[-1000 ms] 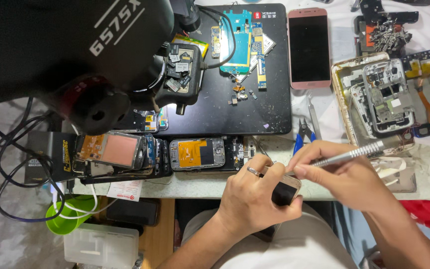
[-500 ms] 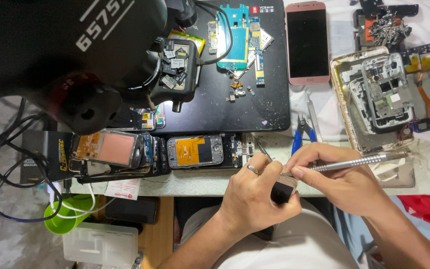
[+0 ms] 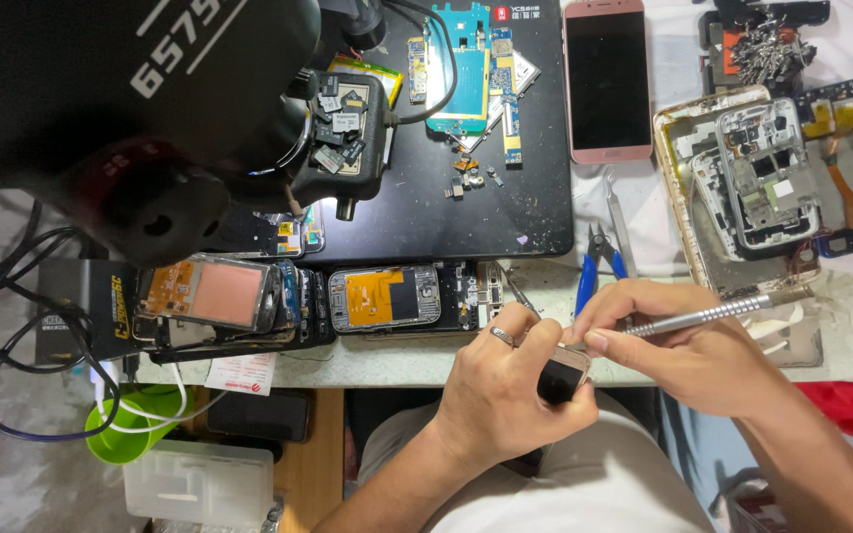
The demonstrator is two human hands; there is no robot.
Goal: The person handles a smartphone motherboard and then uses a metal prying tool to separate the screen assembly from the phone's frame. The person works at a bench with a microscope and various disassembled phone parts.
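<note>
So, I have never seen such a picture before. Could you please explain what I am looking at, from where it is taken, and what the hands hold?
The picture comes from a camera worn on a person's head, looking down at their own two bare hands over a cluttered repair bench.

The left hand, with a ring, grips a small dark device. The right hand holds a thin silver metal tool like a pen, its tip at the device.

On the bench lie a black work mat, opened phones, a pink phone, a blue circuit board and blue-handled pliers. The big black shape top left is some bench equipment; which kind, I cannot tell.
</note>
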